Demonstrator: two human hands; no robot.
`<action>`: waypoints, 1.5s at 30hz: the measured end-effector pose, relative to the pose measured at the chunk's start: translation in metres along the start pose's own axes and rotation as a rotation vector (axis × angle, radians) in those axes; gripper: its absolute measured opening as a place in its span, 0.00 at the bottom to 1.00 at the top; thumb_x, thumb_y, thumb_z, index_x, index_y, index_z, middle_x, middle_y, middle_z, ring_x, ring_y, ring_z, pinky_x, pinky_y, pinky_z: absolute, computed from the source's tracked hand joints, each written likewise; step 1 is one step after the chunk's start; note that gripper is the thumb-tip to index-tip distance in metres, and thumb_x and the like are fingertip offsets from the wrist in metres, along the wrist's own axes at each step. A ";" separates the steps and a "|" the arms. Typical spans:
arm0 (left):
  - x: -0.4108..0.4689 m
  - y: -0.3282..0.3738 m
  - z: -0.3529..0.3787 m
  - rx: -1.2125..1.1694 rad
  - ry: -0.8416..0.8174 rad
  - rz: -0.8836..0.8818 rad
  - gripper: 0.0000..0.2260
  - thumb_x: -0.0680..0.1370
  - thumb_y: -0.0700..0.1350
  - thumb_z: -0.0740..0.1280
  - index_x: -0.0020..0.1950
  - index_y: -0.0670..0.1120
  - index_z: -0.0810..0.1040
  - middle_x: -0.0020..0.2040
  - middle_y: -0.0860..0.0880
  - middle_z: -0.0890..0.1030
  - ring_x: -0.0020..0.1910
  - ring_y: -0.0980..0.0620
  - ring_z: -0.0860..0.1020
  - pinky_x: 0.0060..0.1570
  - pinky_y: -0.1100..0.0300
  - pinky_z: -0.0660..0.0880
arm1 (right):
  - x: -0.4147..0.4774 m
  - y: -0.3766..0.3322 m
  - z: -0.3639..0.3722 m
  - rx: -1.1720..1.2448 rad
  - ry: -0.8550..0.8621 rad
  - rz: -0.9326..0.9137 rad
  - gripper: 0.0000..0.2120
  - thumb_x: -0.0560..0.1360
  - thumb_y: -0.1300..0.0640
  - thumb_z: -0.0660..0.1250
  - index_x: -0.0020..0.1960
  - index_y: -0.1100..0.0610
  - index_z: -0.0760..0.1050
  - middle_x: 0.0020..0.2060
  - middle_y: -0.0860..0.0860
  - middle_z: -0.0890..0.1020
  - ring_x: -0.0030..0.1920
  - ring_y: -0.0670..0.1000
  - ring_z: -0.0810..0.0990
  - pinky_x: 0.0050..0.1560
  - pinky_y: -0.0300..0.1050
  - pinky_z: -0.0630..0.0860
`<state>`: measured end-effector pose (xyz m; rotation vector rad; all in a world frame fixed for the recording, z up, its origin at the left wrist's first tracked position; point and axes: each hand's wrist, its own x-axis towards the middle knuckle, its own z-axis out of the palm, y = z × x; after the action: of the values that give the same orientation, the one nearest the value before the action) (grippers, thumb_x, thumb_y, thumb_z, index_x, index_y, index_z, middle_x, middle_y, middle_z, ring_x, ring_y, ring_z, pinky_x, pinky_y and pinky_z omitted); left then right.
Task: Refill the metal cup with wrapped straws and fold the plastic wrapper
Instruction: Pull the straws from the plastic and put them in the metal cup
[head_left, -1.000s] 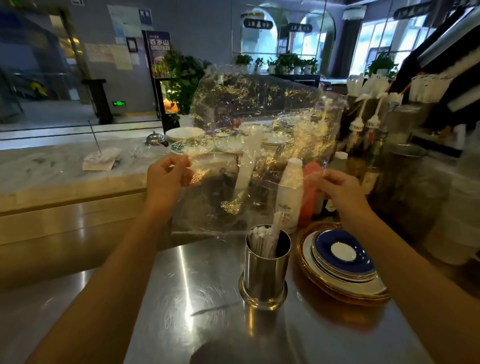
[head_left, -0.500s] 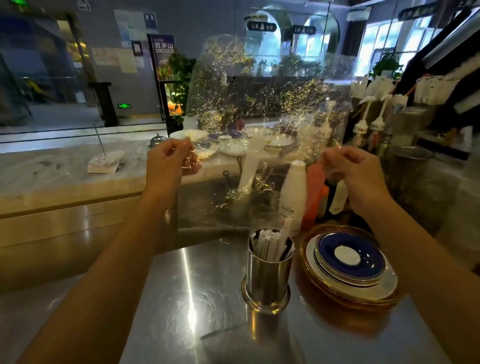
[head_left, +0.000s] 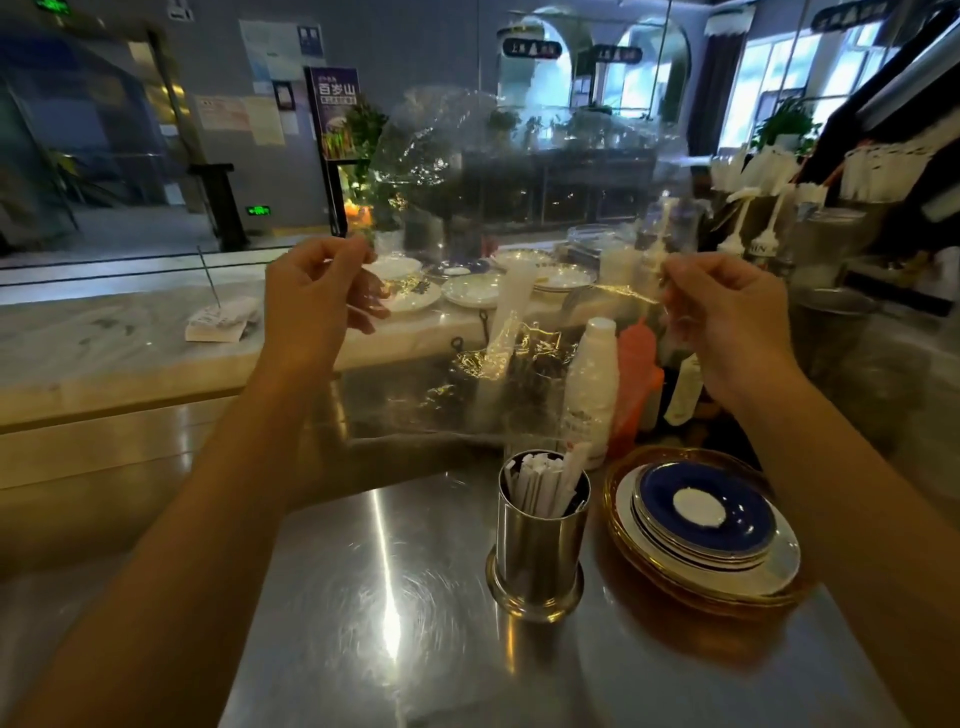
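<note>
A clear, crinkled plastic wrapper (head_left: 498, 171) is stretched in the air in front of me, above the counter. My left hand (head_left: 317, 296) pinches its left side and my right hand (head_left: 727, 312) pinches its right side, both at chest height. The sheet rises above my hands and also hangs down below them. Under it, on the steel counter (head_left: 363, 597), stands the metal cup (head_left: 537, 551), upright and holding several white wrapped straws (head_left: 540, 483). Neither hand touches the cup.
A stack of plates with a blue one on top (head_left: 706, 525) sits right of the cup. Behind stand a white bottle (head_left: 592, 384) and an orange squeeze bottle (head_left: 636, 379). Several plates (head_left: 467, 291) and a paper stack with a spike (head_left: 221, 319) lie on the marble ledge.
Both hands have lifted the wrapper higher and drawn it further apart, and its upper part now stands taller. The cup and plates have not moved.
</note>
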<state>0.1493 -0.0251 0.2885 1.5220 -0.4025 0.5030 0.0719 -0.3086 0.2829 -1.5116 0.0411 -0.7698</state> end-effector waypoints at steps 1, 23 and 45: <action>0.000 0.003 -0.002 -0.001 0.008 0.011 0.08 0.78 0.47 0.61 0.41 0.49 0.76 0.32 0.50 0.79 0.26 0.57 0.77 0.25 0.64 0.73 | -0.001 -0.002 0.001 0.003 -0.001 -0.008 0.06 0.73 0.56 0.67 0.39 0.51 0.79 0.27 0.43 0.80 0.28 0.42 0.75 0.27 0.36 0.71; -0.016 0.048 -0.056 -0.027 0.075 0.205 0.08 0.78 0.49 0.61 0.39 0.52 0.76 0.31 0.56 0.78 0.32 0.57 0.75 0.30 0.64 0.74 | -0.024 -0.033 0.038 0.145 -0.110 -0.130 0.08 0.74 0.57 0.66 0.37 0.51 0.77 0.25 0.45 0.79 0.27 0.44 0.75 0.28 0.38 0.71; -0.221 -0.171 -0.189 0.462 0.188 -0.725 0.11 0.77 0.42 0.64 0.35 0.46 0.77 0.26 0.48 0.77 0.23 0.54 0.73 0.24 0.63 0.70 | -0.157 0.198 0.120 -0.414 -0.606 0.533 0.07 0.76 0.64 0.62 0.40 0.63 0.75 0.27 0.55 0.75 0.21 0.43 0.73 0.20 0.31 0.67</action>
<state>0.0467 0.1528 0.0209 1.9045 0.4418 0.1572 0.0933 -0.1547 0.0510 -1.9572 0.1488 0.1504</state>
